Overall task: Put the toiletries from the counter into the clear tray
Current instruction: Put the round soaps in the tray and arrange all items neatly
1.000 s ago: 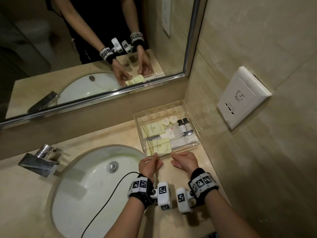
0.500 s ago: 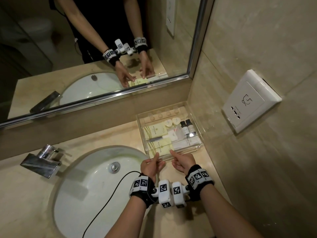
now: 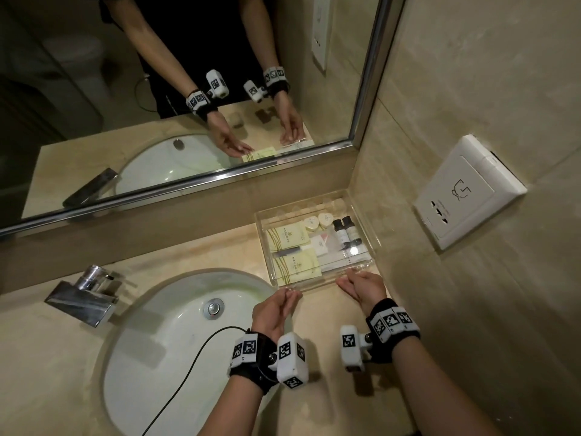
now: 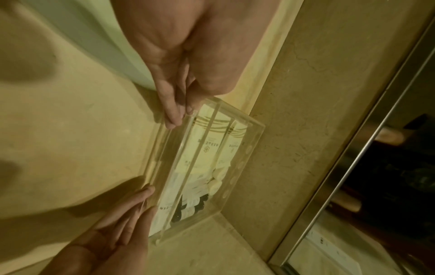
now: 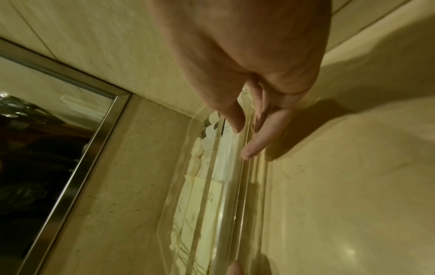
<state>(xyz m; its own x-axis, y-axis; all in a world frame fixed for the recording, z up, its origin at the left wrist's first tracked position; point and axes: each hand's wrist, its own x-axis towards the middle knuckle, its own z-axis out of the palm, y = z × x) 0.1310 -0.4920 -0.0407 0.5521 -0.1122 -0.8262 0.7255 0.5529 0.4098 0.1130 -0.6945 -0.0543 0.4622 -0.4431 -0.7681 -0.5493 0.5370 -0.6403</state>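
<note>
While both hands stay flat with fingers straight, the left hand (image 3: 276, 311) and right hand (image 3: 361, 286) touch the near wall of the tray (image 3: 366, 237), at two o'clock from the sink (image 3: 176, 325), toiletries (image 3: 295, 265) inside

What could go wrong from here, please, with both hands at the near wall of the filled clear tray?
1. The left hand and right hand touch the clear tray with straight fingers only; an uneven push may skew it against the side wall.
2. A jolt might roll the two small bottles.
3. The left corner sits near the sink rim.
</note>
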